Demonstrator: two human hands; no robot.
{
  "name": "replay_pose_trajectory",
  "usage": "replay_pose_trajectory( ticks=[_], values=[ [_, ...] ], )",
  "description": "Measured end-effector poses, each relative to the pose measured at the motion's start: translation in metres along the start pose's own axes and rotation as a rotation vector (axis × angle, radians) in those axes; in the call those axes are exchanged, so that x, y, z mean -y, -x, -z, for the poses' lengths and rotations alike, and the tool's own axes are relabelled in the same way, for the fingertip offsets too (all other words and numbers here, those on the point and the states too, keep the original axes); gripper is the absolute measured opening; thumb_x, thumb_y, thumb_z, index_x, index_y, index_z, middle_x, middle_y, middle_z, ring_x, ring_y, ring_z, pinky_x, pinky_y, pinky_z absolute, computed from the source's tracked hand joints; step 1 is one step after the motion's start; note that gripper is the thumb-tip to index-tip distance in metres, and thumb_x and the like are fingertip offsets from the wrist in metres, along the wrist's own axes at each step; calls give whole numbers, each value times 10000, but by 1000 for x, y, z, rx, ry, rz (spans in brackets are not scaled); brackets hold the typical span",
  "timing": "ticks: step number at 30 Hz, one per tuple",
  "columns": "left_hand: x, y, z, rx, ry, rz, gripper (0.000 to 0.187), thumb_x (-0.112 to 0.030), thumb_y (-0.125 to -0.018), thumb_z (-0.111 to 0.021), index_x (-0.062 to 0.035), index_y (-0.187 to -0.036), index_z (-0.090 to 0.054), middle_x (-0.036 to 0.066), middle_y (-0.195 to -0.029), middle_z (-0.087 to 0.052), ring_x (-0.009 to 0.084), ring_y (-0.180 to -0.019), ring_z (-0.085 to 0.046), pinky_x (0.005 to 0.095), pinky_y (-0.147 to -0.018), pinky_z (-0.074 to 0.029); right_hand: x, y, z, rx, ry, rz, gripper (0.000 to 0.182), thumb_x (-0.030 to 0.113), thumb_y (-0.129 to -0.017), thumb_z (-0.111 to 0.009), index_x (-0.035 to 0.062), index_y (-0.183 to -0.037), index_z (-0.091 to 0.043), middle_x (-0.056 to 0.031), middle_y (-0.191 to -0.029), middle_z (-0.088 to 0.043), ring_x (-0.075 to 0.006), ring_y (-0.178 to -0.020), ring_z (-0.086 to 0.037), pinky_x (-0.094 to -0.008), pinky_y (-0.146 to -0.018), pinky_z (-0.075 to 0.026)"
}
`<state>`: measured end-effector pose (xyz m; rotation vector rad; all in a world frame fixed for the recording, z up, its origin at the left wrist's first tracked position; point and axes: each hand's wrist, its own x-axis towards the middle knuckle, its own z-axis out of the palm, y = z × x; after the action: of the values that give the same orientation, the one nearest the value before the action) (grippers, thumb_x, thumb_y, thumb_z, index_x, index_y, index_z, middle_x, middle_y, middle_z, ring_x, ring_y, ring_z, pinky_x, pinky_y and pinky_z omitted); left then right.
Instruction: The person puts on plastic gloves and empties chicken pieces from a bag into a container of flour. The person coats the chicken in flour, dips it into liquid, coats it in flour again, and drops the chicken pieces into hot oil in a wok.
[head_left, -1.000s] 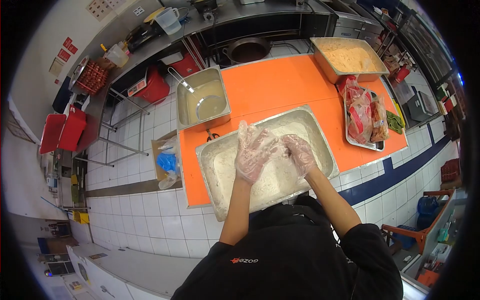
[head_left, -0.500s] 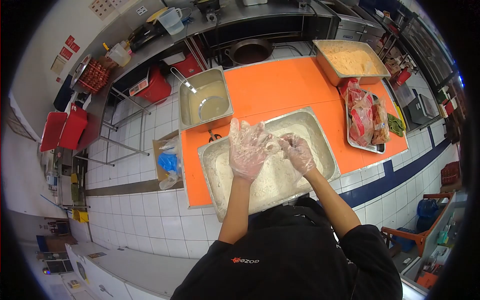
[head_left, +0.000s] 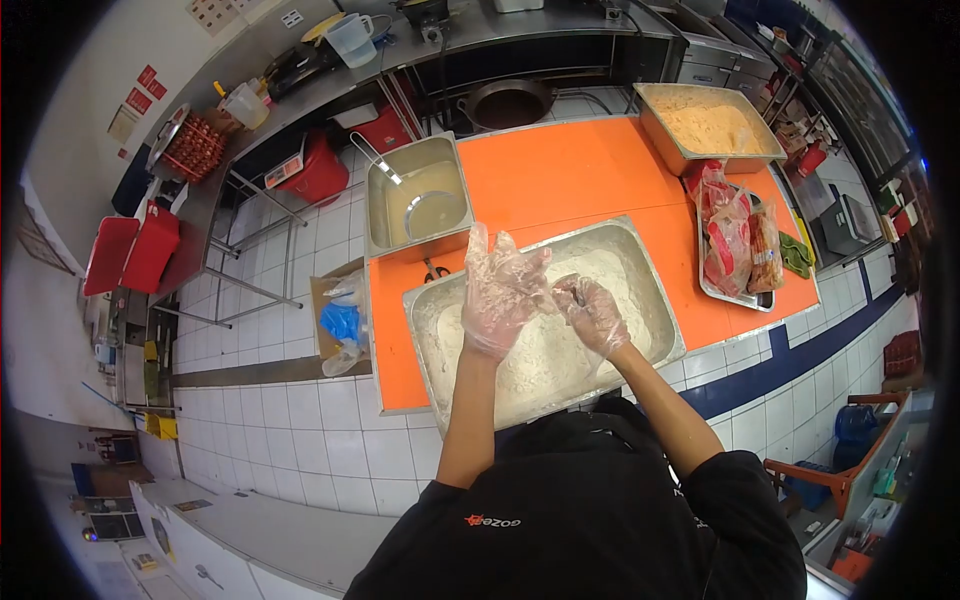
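Observation:
My left hand (head_left: 502,300), in a clear plastic glove caked with flour, is open, palm up with fingers spread, above the metal tray of flour (head_left: 655,290). Close to its thumb side, my right hand (head_left: 594,314) is also gloved, its fingers curled in and pressed together. Whatever lies in that pinch, if anything, is too small to make out. Loose white flour (head_left: 545,365) covers the tray's bottom below both hands. Beyond the tray's left corner lie dark-handled scissors (head_left: 434,271), partly hidden.
A deep pan (head_left: 372,215) of cloudy liquid with a strainer (head_left: 430,212) stands at the left on the orange table (head_left: 550,170). Far right are a pan of orange-yellow crumbs (head_left: 710,130), a tray of bagged packages (head_left: 728,245) and a green cloth (head_left: 797,256).
My right hand has drawn slightly away from my left thumb and its fingers have curled inward. My left fingers are spread wider. The whole view has shifted slightly.

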<state>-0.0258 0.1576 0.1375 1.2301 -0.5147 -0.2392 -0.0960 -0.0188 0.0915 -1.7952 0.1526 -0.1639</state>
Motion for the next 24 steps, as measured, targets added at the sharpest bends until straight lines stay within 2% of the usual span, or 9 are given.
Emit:
replay_pose_trajectory(
  ticks=[5,8,10,11,12,14,16,19,24],
  values=[
    [-9,-7,13,-153,768,368,711,-511,-1054,-471,-255,-1629,-141,86,-1435,-525,372,-1203,-620,516,-742,-652,-21,-2,0,-128,-105,0,187,182,-1022,-627,14,-1094,-664,-41,-885,-691,-108,-797,-617,-301,-727,-516],
    [-19,2,18,7,531,484,733,-588,-1028,-479,-273,-1625,-192,92,-1539,-466,405,-1286,-571,581,-864,-616,-15,-2,4,-200,-66,48,197,194,-1026,-630,13,-1098,-662,-31,-865,-682,-99,-791,-606,-296,-727,-511],
    [-6,5,19,43,617,536,848,-803,-973,-211,-310,-1655,-109,-3,-1716,-162,405,-1475,-356,630,-1121,-414,0,2,3,-238,-23,1,197,198,-1008,-654,27,-1107,-666,-55,-904,-686,-128,-765,-620,-310,-720,-517],
    [8,7,23,46,617,535,848,-803,-973,-211,-310,-1655,-109,-3,-1716,-162,405,-1475,-356,630,-1121,-414,14,7,0,-318,112,45,202,189,-985,-684,45,-1126,-663,-52,-923,-670,-125,-770,-602,-306,-725,-509],
    [18,8,25,-5,1611,530,847,-777,-977,-281,-297,-1656,-124,-2,-1716,-160,422,-1499,-294,638,-1165,-342,26,11,-4,-398,247,88,224,180,-962,-714,62,-1145,-660,-49,-942,-653,-121,-775,-584,-302,-729,-502],
    [32,5,24,-63,2606,425,849,-751,-980,-351,-285,-1657,-138,-1,-1716,-159,439,-1524,-231,647,-1208,-270,43,21,-15,-252,246,103,255,185,-935,-738,67,-1149,-663,-72,-959,-654,-157,-771,-597,-327,-733,-509],
    [12,-8,6,208,4311,1300,705,-556,-962,-586,-224,-1563,-427,120,-1579,-432,508,-1433,-378,637,-1235,-227,50,30,-27,-109,246,113,288,189,-908,-762,71,-1153,-667,-94,-976,-655,-193,-767,-610,-351,-737,-516],
    [10,-8,-5,345,4414,1361,683,-464,-930,-623,-191,-1537,-465,94,-1456,-551,426,-1436,-403,621,-1236,-250,20,32,-45,-119,321,629,292,141,-879,-783,65,-1136,-669,-141,-1000,-646,-294,-809,-630,-377,-741,-521],
    [35,-15,10,159,4355,969,657,-371,-879,-643,-202,-1502,-518,78,-1340,-613,372,-1404,-441,619,-1220,-281,54,44,-42,51,112,268,214,129,-931,-701,47,-1128,-680,-172,-1040,-643,-374,-955,-638,-430,-852,-520]
  ],
)
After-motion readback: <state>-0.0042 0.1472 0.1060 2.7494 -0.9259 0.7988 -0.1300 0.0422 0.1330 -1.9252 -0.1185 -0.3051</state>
